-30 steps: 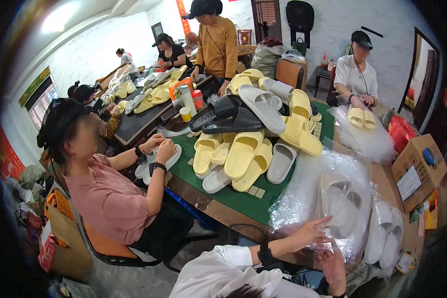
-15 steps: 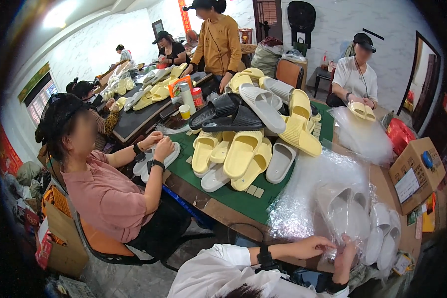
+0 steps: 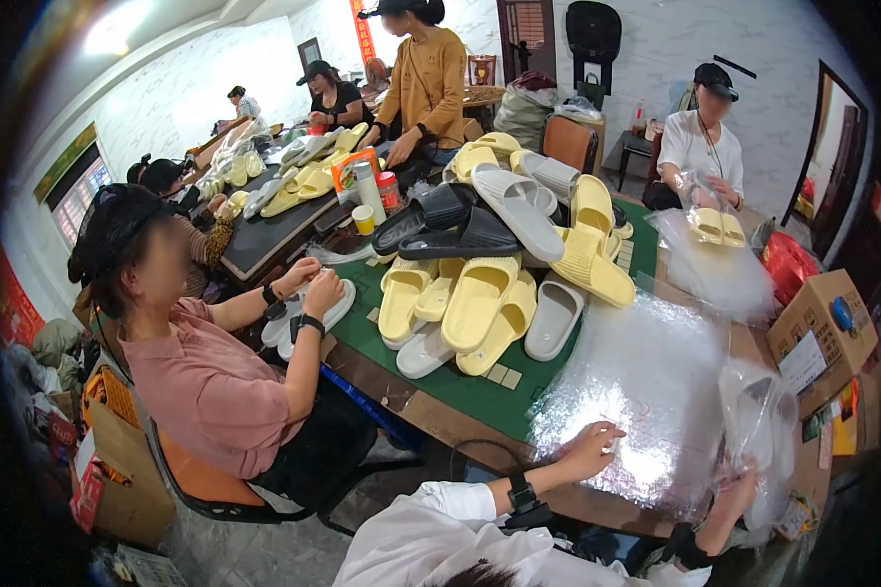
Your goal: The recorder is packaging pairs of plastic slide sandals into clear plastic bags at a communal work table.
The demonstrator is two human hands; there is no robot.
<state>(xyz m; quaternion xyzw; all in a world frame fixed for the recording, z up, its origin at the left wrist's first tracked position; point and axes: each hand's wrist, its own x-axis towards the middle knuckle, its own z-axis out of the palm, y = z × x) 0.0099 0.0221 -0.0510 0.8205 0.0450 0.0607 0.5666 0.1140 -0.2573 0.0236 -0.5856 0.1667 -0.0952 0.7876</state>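
Observation:
My left hand (image 3: 593, 450) lies with its fingers spread on a stack of clear plastic bags (image 3: 636, 377) at the table's near edge. It grips nothing. My right hand (image 3: 736, 492) holds the lower end of a clear bag with pale slippers inside (image 3: 762, 423), raised at the right of the stack. Both wrists wear dark bands below white sleeves.
Yellow, grey and black slippers (image 3: 480, 293) are piled on the green mat (image 3: 431, 377). A person in pink (image 3: 206, 382) sits at the left handling white slippers. Another person in white (image 3: 705, 147) bags yellow slippers at the far right. Cardboard boxes (image 3: 817, 323) stand at the right.
The bagged slippers have moved from over the stack of bags to its right side, with my right hand moving right along with them. My left hand stayed on the stack.

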